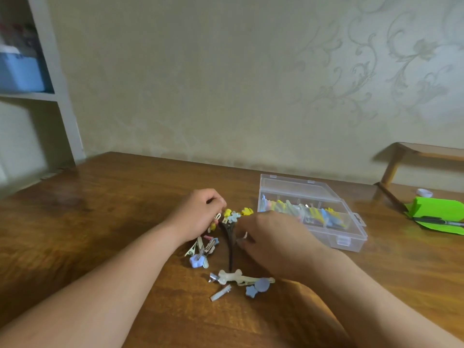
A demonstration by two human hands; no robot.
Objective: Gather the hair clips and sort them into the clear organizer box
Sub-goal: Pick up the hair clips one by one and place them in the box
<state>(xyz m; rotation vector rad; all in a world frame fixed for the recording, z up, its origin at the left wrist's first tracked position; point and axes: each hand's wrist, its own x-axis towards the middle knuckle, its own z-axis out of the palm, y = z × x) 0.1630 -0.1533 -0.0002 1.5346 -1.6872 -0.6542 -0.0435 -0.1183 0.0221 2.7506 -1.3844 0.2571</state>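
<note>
A loose pile of small hair clips [234, 217] lies on the wooden table [100, 222], with yellow and pale blue ones at its far side. A long black clip [229, 244] runs through the middle. Nearer me lie a cream bone-shaped clip [229, 276] and blue star and round clips [258, 287]. My left hand [198, 212] is curled at the pile's left edge, its fingers closed on small clips. My right hand [273, 242] rests palm down over the pile's right side, fingertips pinching something pale. The clear organizer box [351, 237] stands open to the right, holding several coloured clips.
A green paper pad [437, 209] with a dark pen [437, 221] lies at the far right, behind it a small white cap [424, 192] and a low wooden stand [401, 156]. A white shelf [30, 96] with a blue bin stands at the left. The wall runs along the table's back.
</note>
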